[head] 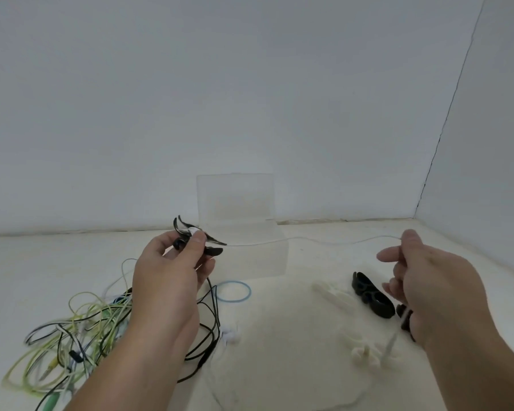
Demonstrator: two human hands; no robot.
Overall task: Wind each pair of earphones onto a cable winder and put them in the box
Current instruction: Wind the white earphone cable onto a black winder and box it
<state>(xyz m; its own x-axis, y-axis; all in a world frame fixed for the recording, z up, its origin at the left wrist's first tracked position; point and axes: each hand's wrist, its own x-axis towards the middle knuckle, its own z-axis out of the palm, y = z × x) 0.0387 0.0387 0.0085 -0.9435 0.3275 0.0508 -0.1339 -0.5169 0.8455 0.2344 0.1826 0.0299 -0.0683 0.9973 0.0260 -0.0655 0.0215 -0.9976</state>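
My left hand (172,271) is raised and grips a black cable winder (198,237) with white cable wound on its middle. A white earphone cable (315,240) runs taut from the winder to my right hand (428,280), which pinches it between thumb and fingers. The cable's tail hangs down from my right hand towards white earbuds (365,355) on the table. The clear plastic box (250,250) stands behind, its lid (235,197) upright against the wall.
A tangle of green, white and black earphone cables (80,330) lies at the left. Black cable winders (371,295) and white winders (333,295) lie at the right. A blue rubber band (233,291) rests in front of the box.
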